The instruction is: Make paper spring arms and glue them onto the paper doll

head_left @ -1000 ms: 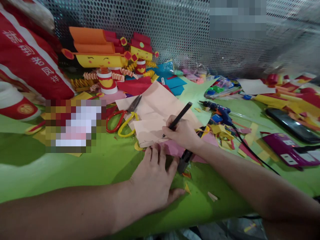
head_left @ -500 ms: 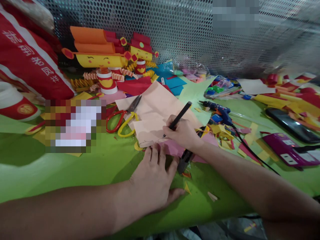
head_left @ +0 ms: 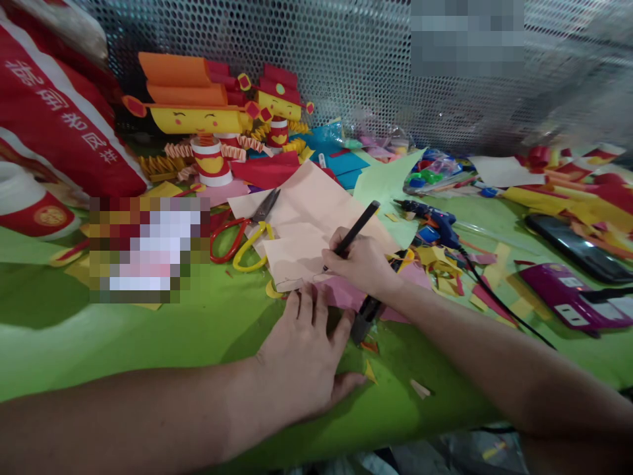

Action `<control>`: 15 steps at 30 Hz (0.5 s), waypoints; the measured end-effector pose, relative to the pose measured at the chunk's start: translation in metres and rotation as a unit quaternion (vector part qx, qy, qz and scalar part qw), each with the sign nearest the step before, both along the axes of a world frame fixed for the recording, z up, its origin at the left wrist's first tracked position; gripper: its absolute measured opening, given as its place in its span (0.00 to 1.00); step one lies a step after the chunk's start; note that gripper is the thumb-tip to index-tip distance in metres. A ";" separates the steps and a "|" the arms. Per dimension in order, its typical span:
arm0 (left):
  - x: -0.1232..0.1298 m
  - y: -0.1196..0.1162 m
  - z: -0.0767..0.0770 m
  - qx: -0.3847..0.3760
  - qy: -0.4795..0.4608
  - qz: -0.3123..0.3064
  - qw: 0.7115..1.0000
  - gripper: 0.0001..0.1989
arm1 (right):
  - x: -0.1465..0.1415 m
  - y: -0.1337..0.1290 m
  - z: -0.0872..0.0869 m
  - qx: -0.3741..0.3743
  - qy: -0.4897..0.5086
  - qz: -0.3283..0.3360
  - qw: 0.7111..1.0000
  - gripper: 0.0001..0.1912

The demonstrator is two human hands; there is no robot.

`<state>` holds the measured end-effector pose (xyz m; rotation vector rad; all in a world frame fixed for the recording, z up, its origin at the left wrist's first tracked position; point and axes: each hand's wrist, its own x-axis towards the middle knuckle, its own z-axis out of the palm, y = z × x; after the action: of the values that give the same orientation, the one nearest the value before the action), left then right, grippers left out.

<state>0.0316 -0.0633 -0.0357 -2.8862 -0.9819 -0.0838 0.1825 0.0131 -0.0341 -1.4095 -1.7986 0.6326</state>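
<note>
My right hand (head_left: 361,260) is closed round a black pen (head_left: 359,227), its tip on a small pale peach sheet (head_left: 291,254) that carries a thin drawn line near its lower edge. Fingers spread, my left hand (head_left: 306,349) lies flat with its fingertips at that sheet's lower edge. Beneath is a larger peach sheet (head_left: 309,191). Scissors (head_left: 252,231) with one red and one yellow handle lie on the left, blades pointing away. A pink paper (head_left: 341,292) and a dark tool (head_left: 364,320) show between my hands; part of the tool is hidden by my right wrist.
Paper figures (head_left: 202,119) stand at the back left beside a red bag (head_left: 64,99) and a paper cup (head_left: 37,208). On the right of the green table (head_left: 198,336) are a blue glue gun (head_left: 435,221) with a cord, paper scraps, a phone (head_left: 578,247) and a purple power strip (head_left: 568,297).
</note>
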 end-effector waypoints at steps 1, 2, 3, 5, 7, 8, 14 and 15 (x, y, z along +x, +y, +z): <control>0.000 0.000 0.000 -0.002 0.001 -0.001 1.000 0.35 | 0.000 0.000 0.000 0.001 0.000 0.000 1.000 0.08; 0.000 -0.001 0.000 -0.004 0.002 -0.001 1.000 0.36 | 0.000 0.000 -0.001 0.001 0.000 0.000 1.000 0.08; 0.000 -0.001 0.000 -0.006 0.002 -0.001 1.000 0.36 | 0.000 0.000 -0.001 0.000 0.000 0.000 1.000 0.08; 0.000 -0.001 0.000 -0.007 0.001 -0.002 1.000 0.36 | 0.000 0.000 0.000 -0.001 0.000 0.001 1.000 0.08; 0.000 0.000 0.000 -0.008 0.000 -0.002 1.000 0.35 | 0.000 0.000 0.001 0.000 0.002 0.001 1.000 0.09; 0.000 0.000 0.000 -0.009 0.000 -0.002 1.000 0.35 | -0.001 0.000 0.001 0.000 0.003 0.001 1.000 0.09; 0.000 0.001 0.001 -0.013 0.004 -0.002 1.000 0.35 | 0.000 0.000 0.000 -0.003 0.013 0.007 1.000 0.09; 0.000 0.001 0.001 -0.014 0.004 -0.003 1.000 0.35 | 0.000 0.000 0.000 -0.005 0.014 0.008 1.000 0.09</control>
<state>0.0315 -0.0626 -0.0347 -2.9128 -0.9795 -0.0583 0.1822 0.0135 -0.0344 -1.3864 -1.7881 0.6674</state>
